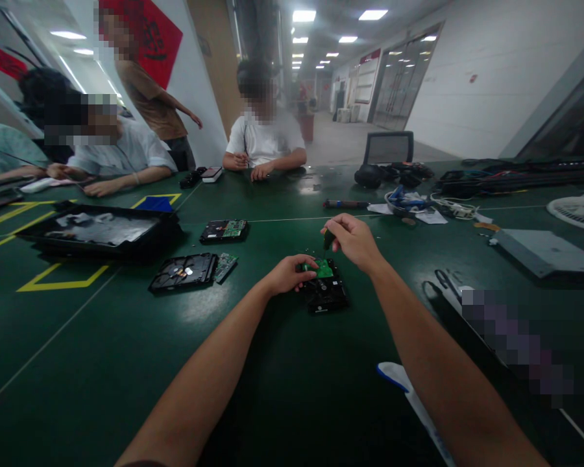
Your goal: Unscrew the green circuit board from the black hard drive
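Note:
In the middle of the table lies a black hard drive (325, 295) with a green circuit board (325, 268) on its far part. My left hand (292, 275) grips the drive's left side, thumb and fingers at the board's edge. Just above the board's far edge, my right hand (351, 239) pinches what looks like a short dark screwdriver (328, 239) with a yellowish-green tint, pointing down. Its tip is too small to make out. Several tiny loose bits (313, 250) lie beyond the drive.
Left are another hard drive (183, 271), a loose circuit board (225, 266), a third drive (224, 230) and a black tray (102, 230). Right are a marker-like tool (345, 203), cables (403, 200), a grey metal box (549, 251) and a white-and-blue item (394, 375). People sit opposite.

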Motion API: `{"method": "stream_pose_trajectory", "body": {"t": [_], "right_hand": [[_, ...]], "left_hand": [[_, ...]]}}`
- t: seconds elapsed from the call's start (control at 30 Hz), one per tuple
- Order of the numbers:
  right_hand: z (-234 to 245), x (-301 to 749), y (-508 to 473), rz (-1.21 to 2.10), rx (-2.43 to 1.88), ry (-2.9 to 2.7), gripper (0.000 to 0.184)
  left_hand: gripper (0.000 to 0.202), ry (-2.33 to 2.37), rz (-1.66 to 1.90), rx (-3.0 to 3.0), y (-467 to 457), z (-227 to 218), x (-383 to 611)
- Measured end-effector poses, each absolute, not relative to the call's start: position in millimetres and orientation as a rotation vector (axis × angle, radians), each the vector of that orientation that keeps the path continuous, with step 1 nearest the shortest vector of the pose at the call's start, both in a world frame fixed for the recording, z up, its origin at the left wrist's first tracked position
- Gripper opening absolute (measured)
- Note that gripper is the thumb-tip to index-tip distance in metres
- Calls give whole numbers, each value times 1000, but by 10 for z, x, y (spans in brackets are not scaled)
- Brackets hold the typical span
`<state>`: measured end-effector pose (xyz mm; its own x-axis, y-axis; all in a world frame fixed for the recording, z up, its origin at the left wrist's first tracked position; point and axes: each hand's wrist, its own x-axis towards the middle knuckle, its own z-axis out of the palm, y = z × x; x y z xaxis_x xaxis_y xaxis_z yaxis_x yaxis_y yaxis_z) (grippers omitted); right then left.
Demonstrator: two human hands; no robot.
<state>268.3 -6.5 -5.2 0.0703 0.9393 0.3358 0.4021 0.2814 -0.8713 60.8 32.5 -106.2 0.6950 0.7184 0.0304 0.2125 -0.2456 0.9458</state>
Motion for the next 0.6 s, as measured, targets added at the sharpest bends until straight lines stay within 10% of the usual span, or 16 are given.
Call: {"method": "stream_pose_trajectory", "body": {"t": [0.6], "right_hand": [[-70,2685,-47,651,-1252,-1550,34]], "left_hand": [[29,742,567,1814,319,-1045,605]]}}
